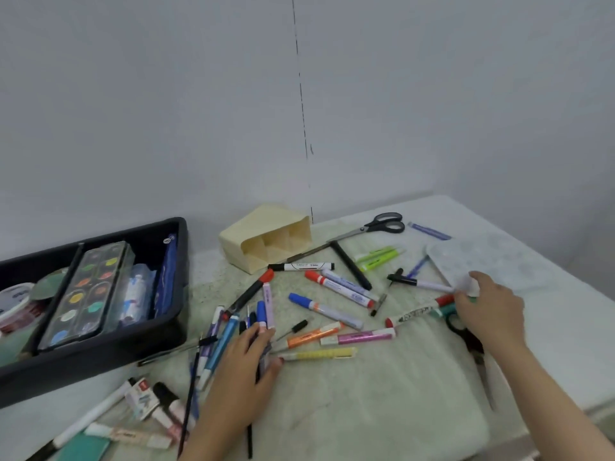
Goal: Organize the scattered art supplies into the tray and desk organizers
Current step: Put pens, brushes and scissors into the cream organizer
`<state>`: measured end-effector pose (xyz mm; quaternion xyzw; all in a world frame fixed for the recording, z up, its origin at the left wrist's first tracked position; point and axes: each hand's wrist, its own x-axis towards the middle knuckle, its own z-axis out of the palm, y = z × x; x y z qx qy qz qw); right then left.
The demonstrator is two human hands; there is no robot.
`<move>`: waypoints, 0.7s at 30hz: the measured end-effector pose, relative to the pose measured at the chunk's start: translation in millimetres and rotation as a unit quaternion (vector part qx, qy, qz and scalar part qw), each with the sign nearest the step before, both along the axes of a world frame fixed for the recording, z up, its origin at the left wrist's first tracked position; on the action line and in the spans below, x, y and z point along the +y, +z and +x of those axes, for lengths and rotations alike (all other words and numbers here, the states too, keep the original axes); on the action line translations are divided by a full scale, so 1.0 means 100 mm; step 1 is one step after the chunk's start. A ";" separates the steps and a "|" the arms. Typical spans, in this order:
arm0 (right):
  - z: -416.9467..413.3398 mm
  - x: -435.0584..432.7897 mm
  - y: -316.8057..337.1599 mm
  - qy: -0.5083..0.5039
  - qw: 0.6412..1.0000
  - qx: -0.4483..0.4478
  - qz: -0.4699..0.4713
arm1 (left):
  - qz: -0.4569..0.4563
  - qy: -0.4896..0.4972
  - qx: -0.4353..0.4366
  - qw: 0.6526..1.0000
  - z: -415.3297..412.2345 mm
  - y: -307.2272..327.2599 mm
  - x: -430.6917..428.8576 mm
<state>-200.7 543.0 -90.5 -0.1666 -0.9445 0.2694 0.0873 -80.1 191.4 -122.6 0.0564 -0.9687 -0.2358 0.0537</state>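
Many markers, pens and highlighters lie scattered on a pale green cloth [366,410]. My left hand [243,374] lies over a bunch of pens [216,341] near the tray, its fingers and thumb curled round several of them. My right hand [489,311] grips the ends of red- and green-capped markers [432,307] at the right. A black tray [100,364] at the left holds a watercolour palette [83,294], tubes and a blue pouch. A cream desk organizer [266,237] lies on its side behind the markers.
Grey-handled scissors [382,224] lie at the back right. Black-handled scissors [466,334] lie partly under my right wrist. A clear plastic palette [482,261] sits by the right hand. Brushes, a white pen and small tubes [146,397] lie at the front left. A wall stands close behind.
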 end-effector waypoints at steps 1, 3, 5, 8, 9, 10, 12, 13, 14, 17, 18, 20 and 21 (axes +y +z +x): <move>-0.03 0.04 0.00 -0.024 0.999 -0.007 -0.020 | 0.003 0.000 -0.001 1.000 -0.02 -0.01 0.02; -0.08 0.10 0.01 -0.068 0.995 -0.008 -0.077 | 0.003 -0.005 0.005 1.000 -0.04 -0.02 0.05; -0.13 0.15 0.04 -0.102 0.986 -0.005 -0.129 | -0.003 -0.006 0.015 1.000 -0.06 -0.02 0.09; -0.21 0.21 0.10 -0.126 0.976 0.019 -0.177 | -0.007 0.002 0.022 1.000 -0.11 0.00 0.13; -0.24 0.24 0.11 -0.130 0.971 0.026 -0.197 | -0.008 0.004 0.022 1.000 -0.12 0.01 0.14; -0.26 0.26 0.12 -0.137 0.965 0.028 -0.224 | -0.007 0.007 0.022 1.000 -0.14 0.01 0.15; -0.30 0.30 0.12 -0.154 0.950 0.039 -0.269 | -0.004 0.010 0.020 1.000 -0.16 0.03 0.15; -0.31 0.30 0.12 -0.164 0.942 0.057 -0.287 | -0.002 0.010 0.017 1.000 -0.17 0.03 0.15; -0.31 0.29 0.12 -0.174 0.932 0.080 -0.308 | 0.005 0.008 0.016 1.000 -0.17 0.04 0.15; -0.30 0.25 0.17 -0.192 0.897 0.148 -0.370 | 0.030 0.006 0.022 0.999 -0.18 0.08 0.13; -0.31 0.23 0.19 -0.190 0.889 0.161 -0.383 | 0.035 0.007 0.028 0.999 -0.18 0.09 0.12; -0.32 0.16 0.22 -0.173 0.872 0.179 -0.421 | 0.047 0.004 0.042 0.998 -0.18 0.13 0.09; -0.33 0.10 0.24 -0.165 0.863 0.185 -0.440 | 0.051 0.000 0.051 0.997 -0.18 0.15 0.08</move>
